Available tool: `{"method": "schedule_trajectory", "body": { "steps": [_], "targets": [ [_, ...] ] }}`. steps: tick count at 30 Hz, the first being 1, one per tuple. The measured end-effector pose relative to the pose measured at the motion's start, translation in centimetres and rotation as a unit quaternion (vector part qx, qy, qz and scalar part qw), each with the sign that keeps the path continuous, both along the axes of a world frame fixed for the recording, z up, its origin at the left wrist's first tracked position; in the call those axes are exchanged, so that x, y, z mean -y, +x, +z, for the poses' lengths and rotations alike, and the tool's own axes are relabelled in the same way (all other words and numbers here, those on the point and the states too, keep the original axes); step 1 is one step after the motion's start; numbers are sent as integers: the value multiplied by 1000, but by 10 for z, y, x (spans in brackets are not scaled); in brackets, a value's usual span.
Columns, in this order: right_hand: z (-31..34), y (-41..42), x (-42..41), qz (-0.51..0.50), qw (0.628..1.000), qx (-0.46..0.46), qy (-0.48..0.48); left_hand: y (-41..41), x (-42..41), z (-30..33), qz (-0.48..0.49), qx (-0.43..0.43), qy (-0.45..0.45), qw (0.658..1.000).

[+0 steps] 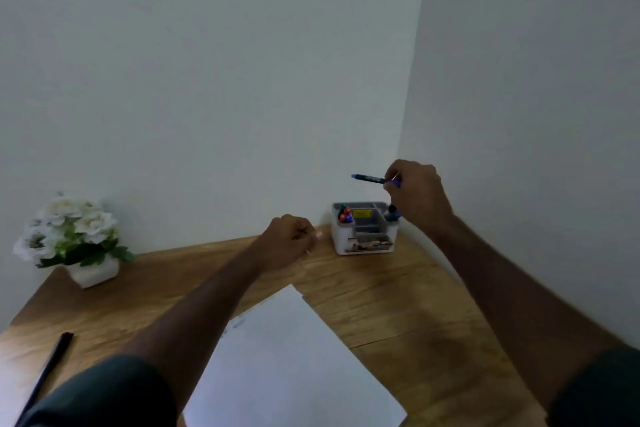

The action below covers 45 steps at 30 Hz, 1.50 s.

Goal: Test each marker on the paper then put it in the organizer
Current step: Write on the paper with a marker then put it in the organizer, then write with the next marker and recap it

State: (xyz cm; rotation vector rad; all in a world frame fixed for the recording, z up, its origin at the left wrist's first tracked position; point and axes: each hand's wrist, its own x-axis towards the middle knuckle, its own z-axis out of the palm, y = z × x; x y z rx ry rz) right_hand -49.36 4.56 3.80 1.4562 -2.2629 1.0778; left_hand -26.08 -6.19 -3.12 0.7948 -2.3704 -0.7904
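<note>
One marker (372,178) is in the air, gripped at its rear end by the curled fingers of the right hand (415,191), lying almost level above the organizer (362,229) with its light-blue tip pointing left. The biggest risk, as I judge it, is the drop — held flat like this, the marker has to be tipped upright before it goes down, and if it is let go too soon it could land across the dividers, bounce off the rim and roll over the desk (398,305). A second risk is the crowding: the back left compartment already holds several markers with red, blue and green caps (345,213), and a dark one stands at the right side just under the hand, so a careless push could jam against them or nudge the light box toward the wall. Whether the tip is capped I cannot tell, and an open tip could smear the plastic.

The marker is slim and dark-bodied, with a printed label and a purple end showing between the fingers. The left hand (291,239) hovers over the desk beside the organizer, curled into a loose fist — nothing visible in it. The paper (287,357) lies nearer the person, and a black pen (52,362) waits far left.
</note>
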Motion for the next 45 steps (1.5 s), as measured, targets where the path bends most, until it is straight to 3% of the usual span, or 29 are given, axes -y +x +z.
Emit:
{"method": "schedule_trajectory", "body": {
  "steps": [4,9,16,24,33,39,45],
  "targets": [
    [16,-44,21,-31,987,-89,129,-33,4,6,-18,27,-26,999],
    [8,-52,45,-27,966,-125,225,-54,5,8,-37,56,-35,997],
    [-4,-55,59,9,970,-89,226,-56,6,4,-40,73,-30,996],
    [-2,-38,41,33,993,-47,107,-31,6,8,-24,68,-42,997],
    [-48,99,29,199,976,-55,70,53,-7,7,46,50,-39,997],
    [-80,204,35,310,944,-32,108,161,-18,-9,137,62,-42,988],
    [-101,313,36,385,910,14,153,281,-26,-37,277,14,-42,960]
  ]
}}
